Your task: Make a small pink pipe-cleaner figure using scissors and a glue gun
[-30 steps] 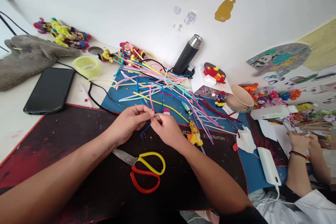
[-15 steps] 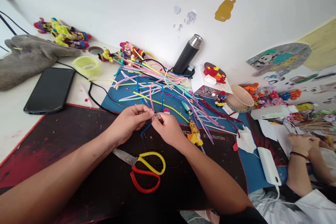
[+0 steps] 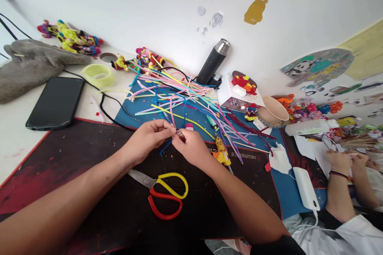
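Note:
Over the dark mat, my left hand (image 3: 152, 136) and my right hand (image 3: 191, 147) meet fingertip to fingertip. Both are closed in a pinch around something tiny, mostly hidden by the fingers; a small brownish, shiny bit shows at the right thumb. A pink pipe cleaner (image 3: 171, 107) runs down to the fingertips, but I cannot tell whether it is held. The end of a blue pipe cleaner (image 3: 165, 148) shows just below the hands. Nearer me lie scissors (image 3: 167, 195) with one yellow and one red handle. A yellow glue gun (image 3: 222, 151) lies right of my right hand.
Loose pipe cleaners (image 3: 191, 91) pile up beyond the hands, before a black thermos (image 3: 214, 61). At left are a phone (image 3: 55, 101) and a yellow-green coil (image 3: 98, 75). A white power bank (image 3: 306, 188) lies at right, near another person's hands (image 3: 341, 163).
My hands stay pinched together in nearly the same place, with only a slight shift of the fingers. At right, the other person's hands have moved a little apart.

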`<state>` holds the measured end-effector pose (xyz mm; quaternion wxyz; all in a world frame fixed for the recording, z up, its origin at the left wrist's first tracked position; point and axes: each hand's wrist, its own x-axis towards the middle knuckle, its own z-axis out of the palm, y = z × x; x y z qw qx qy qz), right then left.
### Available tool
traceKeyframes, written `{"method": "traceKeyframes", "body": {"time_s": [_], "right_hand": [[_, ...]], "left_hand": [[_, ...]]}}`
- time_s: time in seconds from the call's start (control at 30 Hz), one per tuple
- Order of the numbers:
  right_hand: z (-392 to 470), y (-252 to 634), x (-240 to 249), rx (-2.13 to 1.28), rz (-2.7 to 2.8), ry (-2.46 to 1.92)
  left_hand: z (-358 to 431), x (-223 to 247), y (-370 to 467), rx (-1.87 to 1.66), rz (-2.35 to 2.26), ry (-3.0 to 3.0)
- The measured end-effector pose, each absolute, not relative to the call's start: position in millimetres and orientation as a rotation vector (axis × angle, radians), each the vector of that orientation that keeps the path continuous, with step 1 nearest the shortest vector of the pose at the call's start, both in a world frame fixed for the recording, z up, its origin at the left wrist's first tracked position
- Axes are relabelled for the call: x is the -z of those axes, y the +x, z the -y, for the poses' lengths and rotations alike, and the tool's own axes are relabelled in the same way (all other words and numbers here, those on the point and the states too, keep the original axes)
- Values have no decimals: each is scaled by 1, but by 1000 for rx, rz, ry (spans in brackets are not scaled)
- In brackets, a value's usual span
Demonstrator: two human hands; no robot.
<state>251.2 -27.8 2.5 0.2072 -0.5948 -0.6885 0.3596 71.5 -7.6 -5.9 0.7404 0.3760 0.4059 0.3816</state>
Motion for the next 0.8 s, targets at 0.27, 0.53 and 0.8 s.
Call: {"method": "traceKeyframes", "body": {"time_s": [0.27,0.53,0.8], "right_hand": [[28,253,-1,-1002,1909,-1637],[29,259,-6,-1087,1827,-1531],[29,268,-7,-1129,1567,-1462]], "left_hand": [[9,6,72,-833,-896,852],[5,10,69,-877,-918,798],[6,2,72,-857,-926,829]]}}
